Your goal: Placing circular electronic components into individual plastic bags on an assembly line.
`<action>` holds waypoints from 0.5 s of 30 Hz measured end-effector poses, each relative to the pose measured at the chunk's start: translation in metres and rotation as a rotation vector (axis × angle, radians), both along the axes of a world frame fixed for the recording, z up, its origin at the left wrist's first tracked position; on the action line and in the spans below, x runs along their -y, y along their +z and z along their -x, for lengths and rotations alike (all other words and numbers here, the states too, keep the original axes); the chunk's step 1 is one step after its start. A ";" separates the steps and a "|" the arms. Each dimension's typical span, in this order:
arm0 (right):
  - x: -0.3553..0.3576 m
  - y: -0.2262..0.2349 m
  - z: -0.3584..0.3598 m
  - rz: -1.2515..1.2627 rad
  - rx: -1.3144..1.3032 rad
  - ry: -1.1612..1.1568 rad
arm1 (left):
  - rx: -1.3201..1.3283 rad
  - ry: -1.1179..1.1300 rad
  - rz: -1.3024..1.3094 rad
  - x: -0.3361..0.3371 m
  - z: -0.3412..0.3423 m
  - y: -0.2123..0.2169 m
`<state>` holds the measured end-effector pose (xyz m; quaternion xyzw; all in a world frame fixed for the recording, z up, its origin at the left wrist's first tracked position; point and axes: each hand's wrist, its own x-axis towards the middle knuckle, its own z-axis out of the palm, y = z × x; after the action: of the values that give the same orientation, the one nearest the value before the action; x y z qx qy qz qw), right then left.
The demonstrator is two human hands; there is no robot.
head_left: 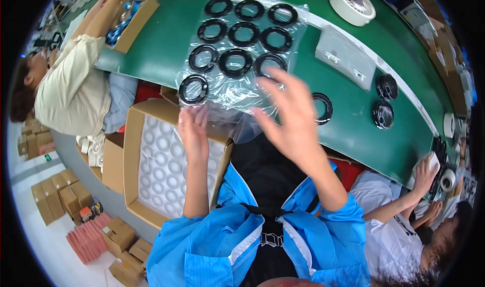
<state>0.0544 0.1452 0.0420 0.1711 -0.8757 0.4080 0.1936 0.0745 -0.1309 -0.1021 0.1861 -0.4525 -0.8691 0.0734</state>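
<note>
Black rings [243, 34] lie in rows on a clear plastic sheet or bag [235, 91] that overhangs the near edge of the green table. My left hand [194, 133] is at the plastic's near left edge, just below the nearest black ring [193, 89]. Its fingers stretch forward; whether they touch the plastic I cannot tell. Over the right side of the sheet, my right hand [293, 118] has its fingers spread and slightly blurred. Its fingertips overlap a ring [270, 65] from above, contact unclear. Another black ring [323, 109] is partly hidden behind that hand.
An open cardboard box [132, 161] of pale rings in white packing stands below my left forearm. On the green table [348, 140] are a clear plastic pack [346, 57], two black ring parts [385, 101] and a white round roll [352, 4]. People sit at both sides.
</note>
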 end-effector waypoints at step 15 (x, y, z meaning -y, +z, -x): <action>0.113 -0.013 0.111 -0.006 0.273 0.201 | -0.009 0.041 0.195 0.006 0.022 -0.018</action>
<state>-0.0564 0.0324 0.0289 0.2016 -0.8734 0.4422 0.0306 0.0522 -0.1369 -0.1204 0.1836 -0.5308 -0.8199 0.1110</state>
